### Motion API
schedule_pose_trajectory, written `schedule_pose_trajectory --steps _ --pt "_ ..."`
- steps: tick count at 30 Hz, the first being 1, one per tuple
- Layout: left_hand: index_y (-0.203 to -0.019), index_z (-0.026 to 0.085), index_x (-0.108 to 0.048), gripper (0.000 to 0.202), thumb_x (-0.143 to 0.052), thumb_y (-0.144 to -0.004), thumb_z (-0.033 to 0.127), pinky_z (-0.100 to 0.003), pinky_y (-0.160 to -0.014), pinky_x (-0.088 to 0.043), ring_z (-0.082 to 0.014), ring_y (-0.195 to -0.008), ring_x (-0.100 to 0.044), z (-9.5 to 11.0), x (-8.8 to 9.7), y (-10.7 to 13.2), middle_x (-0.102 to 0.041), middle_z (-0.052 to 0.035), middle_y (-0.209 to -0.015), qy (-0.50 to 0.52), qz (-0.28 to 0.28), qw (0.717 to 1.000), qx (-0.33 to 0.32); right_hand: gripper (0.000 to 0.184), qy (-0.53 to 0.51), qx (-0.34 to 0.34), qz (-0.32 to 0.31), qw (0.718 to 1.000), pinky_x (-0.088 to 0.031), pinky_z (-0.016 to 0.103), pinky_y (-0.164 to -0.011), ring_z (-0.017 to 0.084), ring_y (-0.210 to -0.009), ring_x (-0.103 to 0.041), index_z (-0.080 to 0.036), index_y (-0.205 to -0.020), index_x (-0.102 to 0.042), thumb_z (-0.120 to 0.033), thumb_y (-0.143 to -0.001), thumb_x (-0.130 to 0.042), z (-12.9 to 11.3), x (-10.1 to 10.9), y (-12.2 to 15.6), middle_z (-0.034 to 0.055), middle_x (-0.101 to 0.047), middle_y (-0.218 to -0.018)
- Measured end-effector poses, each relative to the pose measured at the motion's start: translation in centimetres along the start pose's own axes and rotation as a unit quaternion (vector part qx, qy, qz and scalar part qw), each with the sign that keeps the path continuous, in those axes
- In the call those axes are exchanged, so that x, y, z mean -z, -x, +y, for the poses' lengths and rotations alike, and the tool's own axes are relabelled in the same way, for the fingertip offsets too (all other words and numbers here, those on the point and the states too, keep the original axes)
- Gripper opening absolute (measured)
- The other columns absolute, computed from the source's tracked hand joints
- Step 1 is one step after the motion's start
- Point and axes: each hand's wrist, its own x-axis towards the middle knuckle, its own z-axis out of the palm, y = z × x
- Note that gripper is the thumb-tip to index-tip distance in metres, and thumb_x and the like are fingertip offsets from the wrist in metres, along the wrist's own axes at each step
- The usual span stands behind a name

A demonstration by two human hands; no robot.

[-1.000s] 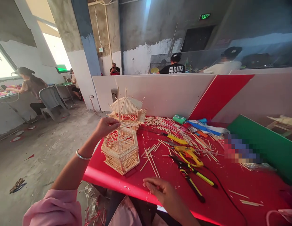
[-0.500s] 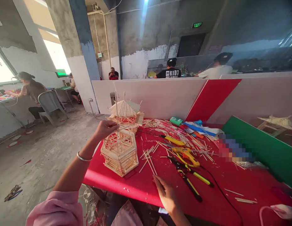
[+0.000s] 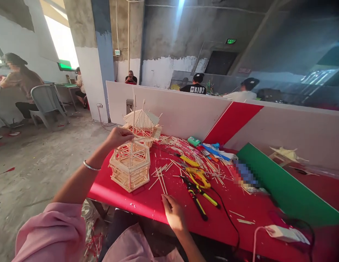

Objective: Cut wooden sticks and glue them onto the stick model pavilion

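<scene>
My left hand pinches a thin upright wooden stick, which rises above the fingers and runs down over the open-topped stick frame. That six-sided frame, built of pale wooden sticks, stands at the table's left front. Close behind it is a model pavilion with a sloped stick roof, partly hidden by the hand and frame. My right hand is low at the table's front edge, thumb and fingers closed on the near ends of a pair of thin wooden sticks; the exact grip is small to see.
On the red table lie pliers, a yellow glue gun with a cable, a yellow cutter and many loose sticks. A green board leans at right. A white partition stands behind; people sit beyond.
The view has swung right and tilted slightly, so the table and models sit farther left. Both hands keep about the same places and grips.
</scene>
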Motion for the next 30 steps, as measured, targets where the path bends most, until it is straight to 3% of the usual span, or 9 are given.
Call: schedule_pose_trajectory --steps 10,25,30 --pt "-0.064 0.014 -0.073 0.020 -0.068 -0.071 0.032 -0.022 -0.049 -0.033 -0.0077 -0.051 -0.043 -0.4 0.0 -0.1 -0.057 0.0015 -0.053 0.014 -0.003 1.000 -0.001 0.054 -0.008 0.031 0.008 0.999 -0.059 0.029 -0.077 0.024 -0.085 -0.074 -0.020 -0.095 -0.077 -0.059 -0.093 -0.040 1.3 -0.6 0.3 0.0142 -0.076 -0.093" --pt "-0.061 0.013 -0.071 0.026 -0.067 -0.072 0.037 -0.020 -0.045 -0.028 -0.0063 -0.049 -0.037 -0.5 0.0 0.0 -0.051 0.0033 -0.050 0.030 -0.018 0.999 -0.013 0.057 -0.002 0.051 0.014 0.999 -0.060 0.026 -0.075 0.024 -0.083 -0.075 -0.021 -0.095 -0.077 -0.063 -0.093 -0.038 1.0 -0.3 0.4 0.0127 -0.077 -0.092" --pt "-0.064 0.014 -0.072 0.024 -0.066 -0.072 0.036 -0.021 -0.047 -0.033 -0.0078 -0.050 -0.042 -0.4 -0.2 0.2 -0.052 0.0036 -0.050 0.009 0.004 1.000 0.002 0.059 0.003 0.060 0.033 0.998 -0.060 0.024 -0.069 0.024 -0.078 -0.075 -0.023 -0.090 -0.079 -0.068 -0.090 -0.039 1.6 -0.7 0.2 0.0119 -0.077 -0.088"
